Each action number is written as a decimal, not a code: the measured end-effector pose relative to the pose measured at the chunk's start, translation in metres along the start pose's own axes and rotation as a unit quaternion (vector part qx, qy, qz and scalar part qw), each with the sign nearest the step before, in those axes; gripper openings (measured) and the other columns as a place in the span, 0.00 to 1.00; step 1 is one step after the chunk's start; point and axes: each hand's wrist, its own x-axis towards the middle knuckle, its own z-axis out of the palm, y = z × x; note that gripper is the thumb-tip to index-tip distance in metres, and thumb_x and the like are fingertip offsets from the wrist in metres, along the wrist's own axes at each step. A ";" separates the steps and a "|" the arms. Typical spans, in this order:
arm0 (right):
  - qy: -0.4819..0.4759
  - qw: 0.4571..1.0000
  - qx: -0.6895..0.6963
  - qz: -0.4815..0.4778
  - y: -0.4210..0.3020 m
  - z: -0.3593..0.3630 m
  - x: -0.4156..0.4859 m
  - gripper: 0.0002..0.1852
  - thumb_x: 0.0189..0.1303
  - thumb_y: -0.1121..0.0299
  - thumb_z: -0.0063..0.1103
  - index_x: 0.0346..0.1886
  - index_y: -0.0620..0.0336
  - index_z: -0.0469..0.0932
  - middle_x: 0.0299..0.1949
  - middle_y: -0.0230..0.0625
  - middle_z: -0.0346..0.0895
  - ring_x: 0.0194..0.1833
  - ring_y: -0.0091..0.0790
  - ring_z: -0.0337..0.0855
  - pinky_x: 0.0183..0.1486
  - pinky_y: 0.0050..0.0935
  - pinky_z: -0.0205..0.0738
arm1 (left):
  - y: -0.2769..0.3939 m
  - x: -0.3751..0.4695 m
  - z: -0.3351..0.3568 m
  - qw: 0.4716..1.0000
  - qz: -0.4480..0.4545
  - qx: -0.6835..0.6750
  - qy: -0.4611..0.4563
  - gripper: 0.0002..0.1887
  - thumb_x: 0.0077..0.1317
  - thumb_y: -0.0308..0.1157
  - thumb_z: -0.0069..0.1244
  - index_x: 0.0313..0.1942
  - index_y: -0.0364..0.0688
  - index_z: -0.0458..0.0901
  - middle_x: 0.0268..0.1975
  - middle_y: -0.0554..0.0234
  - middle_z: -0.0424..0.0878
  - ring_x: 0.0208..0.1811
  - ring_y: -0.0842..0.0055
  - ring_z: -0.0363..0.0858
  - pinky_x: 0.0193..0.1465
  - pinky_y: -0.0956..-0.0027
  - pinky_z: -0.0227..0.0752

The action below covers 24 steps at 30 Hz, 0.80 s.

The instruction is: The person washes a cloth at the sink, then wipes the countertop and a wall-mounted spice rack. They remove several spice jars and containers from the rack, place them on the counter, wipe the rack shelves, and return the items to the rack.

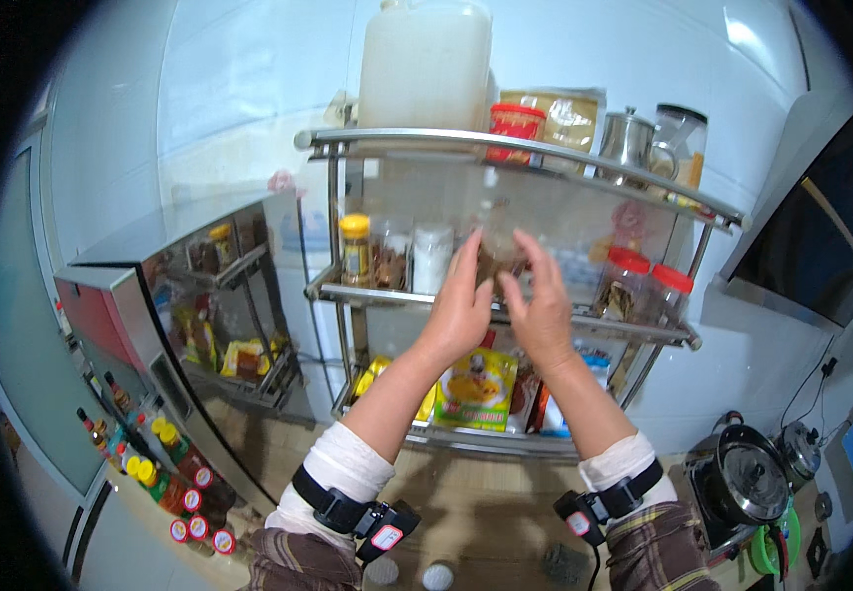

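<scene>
My left hand [463,301] and my right hand [542,306] reach to the middle shelf of a metal rack. Between them is a blurred clear jar [499,255] with brown contents. My fingers flank its sides, and both thumbs lie towards its front. The fingers partly cover the jar, and whether its base rests on the shelf is hidden. Left of my hands stand a jar of white contents [432,258], a clear jar of brown pieces [391,262] and a yellow-capped bottle [355,251]. Two red-lidded jars [623,284] stand at the shelf's right end.
Above, the top shelf rail [426,136] supports a large plastic jug [426,66], a red tin [515,129] and a metal pot [627,139]. Food packets [477,388] fill the lower shelf. Bottles [153,476] crowd the left; a lidded pan [751,473] sits right.
</scene>
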 end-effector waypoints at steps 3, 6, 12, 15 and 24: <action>0.046 0.998 0.041 -0.014 -0.030 -0.007 -0.012 0.29 0.51 0.73 0.64 0.58 0.49 0.66 0.50 0.47 0.70 0.48 0.54 0.74 0.46 0.43 0.73 | 0.027 -0.019 -0.023 0.996 0.064 0.044 0.045 0.31 0.57 0.19 0.42 0.63 0.33 0.56 0.60 0.38 0.64 0.62 0.48 0.62 0.65 0.58 0.57; 0.010 0.997 0.080 -0.022 -0.062 -0.004 -0.041 0.29 0.49 0.74 0.65 0.57 0.53 0.66 0.49 0.48 0.70 0.49 0.52 0.73 0.47 0.41 0.72 | 0.040 -0.061 -0.059 0.994 0.054 0.089 0.031 0.32 0.58 0.20 0.47 0.65 0.41 0.59 0.59 0.53 0.66 0.59 0.66 0.68 0.59 0.66 0.65; -0.202 0.941 0.214 0.169 -0.109 0.050 -0.154 0.46 0.48 0.71 0.66 0.68 0.65 0.47 0.58 0.56 0.62 0.54 0.54 0.70 0.54 0.40 0.70 | 0.007 -0.199 -0.116 0.978 -0.168 0.107 -0.062 0.33 0.57 0.20 0.51 0.63 0.40 0.59 0.58 0.53 0.66 0.60 0.65 0.67 0.56 0.68 0.70; -0.336 0.913 0.177 0.146 -0.119 0.089 -0.227 0.47 0.48 0.65 0.66 0.68 0.65 0.46 0.53 0.62 0.64 0.55 0.60 0.69 0.56 0.46 0.67 | -0.022 -0.285 -0.132 0.946 -0.304 0.078 -0.087 0.32 0.57 0.20 0.50 0.63 0.39 0.60 0.58 0.51 0.66 0.61 0.64 0.66 0.57 0.67 0.70; -0.601 0.755 0.123 0.231 -0.169 0.146 -0.384 0.32 0.47 0.67 0.64 0.54 0.61 0.59 0.50 0.57 0.70 0.52 0.59 0.72 0.50 0.50 0.69 | -0.072 -0.473 -0.147 0.859 -0.497 0.023 -0.118 0.28 0.52 0.25 0.51 0.56 0.32 0.65 0.53 0.42 0.74 0.53 0.57 0.75 0.55 0.64 0.68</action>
